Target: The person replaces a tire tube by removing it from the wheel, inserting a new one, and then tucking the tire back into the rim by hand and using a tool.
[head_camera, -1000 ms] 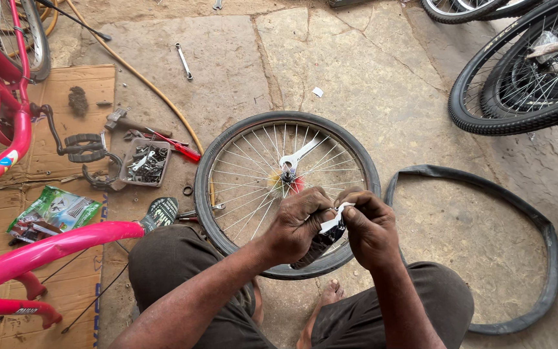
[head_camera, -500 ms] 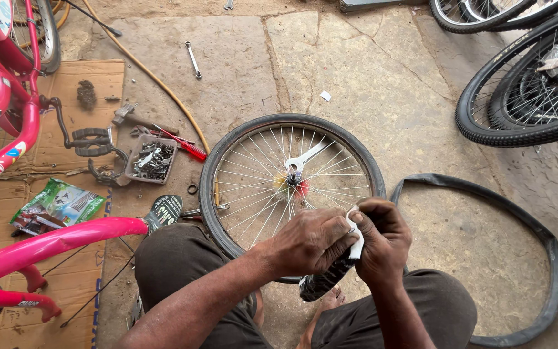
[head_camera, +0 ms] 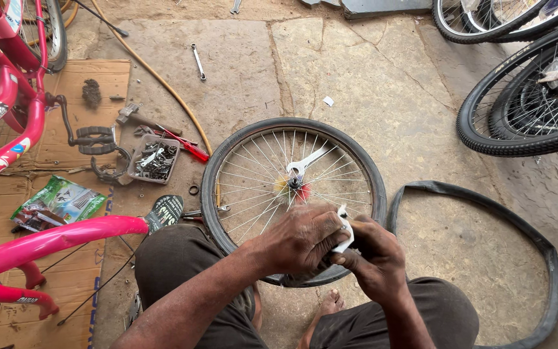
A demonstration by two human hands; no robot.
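A spoked bicycle wheel [head_camera: 240, 161] with a black tyre lies flat on the stone floor in front of my knees. A flat wrench [head_camera: 308, 161] rests on its hub. Both hands meet over the wheel's near rim. My left hand [head_camera: 301, 239] and my right hand [head_camera: 372, 255] pinch a small white piece [head_camera: 343, 232] between them, pressed against the tyre's near edge. What the white piece is I cannot tell.
A loose black inner tube [head_camera: 537, 239] curves on the floor at the right. A pink bicycle frame [head_camera: 46, 236] lies at the left on cardboard [head_camera: 53, 148], beside a tray of small parts [head_camera: 153, 160], a pedal [head_camera: 95, 139], red-handled pliers [head_camera: 185, 145] and a green packet [head_camera: 56, 201]. Other bicycle wheels [head_camera: 518, 123] stand upper right.
My view has shifted a little, so the wheel sits lower right in frame. Both hands stayed on the white piece at the near rim, shifting slightly along the tyre.
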